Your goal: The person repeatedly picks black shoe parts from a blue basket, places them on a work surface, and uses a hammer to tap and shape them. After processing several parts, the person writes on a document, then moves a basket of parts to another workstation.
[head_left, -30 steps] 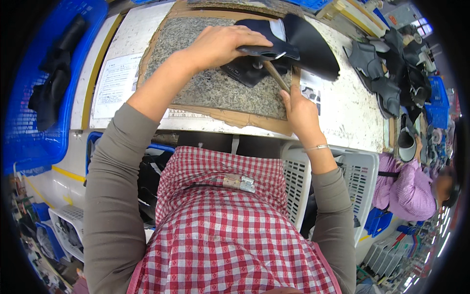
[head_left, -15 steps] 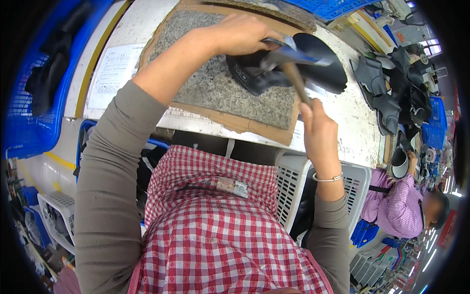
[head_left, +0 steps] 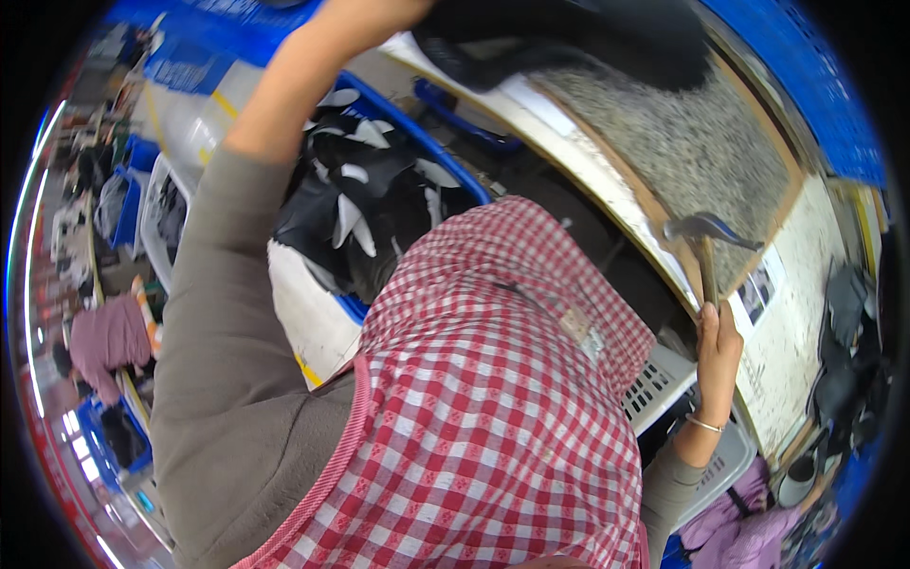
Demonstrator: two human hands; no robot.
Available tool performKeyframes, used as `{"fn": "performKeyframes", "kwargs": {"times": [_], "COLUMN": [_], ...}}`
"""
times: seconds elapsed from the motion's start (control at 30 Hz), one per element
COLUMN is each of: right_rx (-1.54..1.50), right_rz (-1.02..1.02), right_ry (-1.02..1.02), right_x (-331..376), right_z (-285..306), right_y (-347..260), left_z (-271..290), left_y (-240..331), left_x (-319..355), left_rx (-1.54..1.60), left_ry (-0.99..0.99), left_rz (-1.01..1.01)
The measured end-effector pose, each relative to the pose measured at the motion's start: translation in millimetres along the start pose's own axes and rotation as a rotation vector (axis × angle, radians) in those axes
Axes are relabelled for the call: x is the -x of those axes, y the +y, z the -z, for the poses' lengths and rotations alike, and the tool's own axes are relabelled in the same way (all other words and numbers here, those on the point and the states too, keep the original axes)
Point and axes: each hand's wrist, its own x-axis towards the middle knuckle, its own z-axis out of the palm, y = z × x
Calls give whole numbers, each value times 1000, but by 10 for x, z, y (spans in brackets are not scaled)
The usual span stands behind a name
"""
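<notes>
My left hand (head_left: 372, 17) is at the top edge of the view, partly cut off, closed on one end of a black leather boot upper (head_left: 597, 38). The upper hangs off to the right of that hand, above the table, and is smeared by motion. My right hand (head_left: 721, 346) grips the wooden handle of a hammer (head_left: 706, 233). The hammer's metal head points up, over the near right corner of a grey speckled stone slab (head_left: 701, 142) bedded on brown cardboard.
The white worktable (head_left: 806, 313) carries the slab. Left of my apron stands a blue crate (head_left: 417, 104) full of black and white cut pieces. A grey plastic basket (head_left: 654, 387) sits under the table edge. Black leather pieces (head_left: 839, 351) lie at right, near a person in pink (head_left: 739, 522).
My left hand has lifted the boot upper off the slab and swung it left. My right hand has stopped hammering over it and holds the hammer still. The view has turned left.
</notes>
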Motion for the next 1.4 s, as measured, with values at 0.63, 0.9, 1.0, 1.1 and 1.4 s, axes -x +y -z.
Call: {"fn": "performKeyframes", "kwargs": {"times": [0.63,0.9,1.0,1.1,1.4], "right_rx": [320,535,543,526,382], "right_rz": [264,372,368,393,408], "right_ry": [148,424,424,416,429], "right_x": [-963,-1679,-1744,-1716,-1695], "right_z": [-354,-704,-790,-780,-727], "right_y": [-1042,-943,-923,-920,-952], "left_z": [-1745,-149,-4,-155,-270], "left_y": [-453,-2303,-2839,-3312,-4526], "left_x": [3801,1582,1061,665,313], "left_rx": [395,-144,-414,-600,-694], "left_ry": [-1515,481,446,349,6], "left_rz": [1037,719,773,624,854]}}
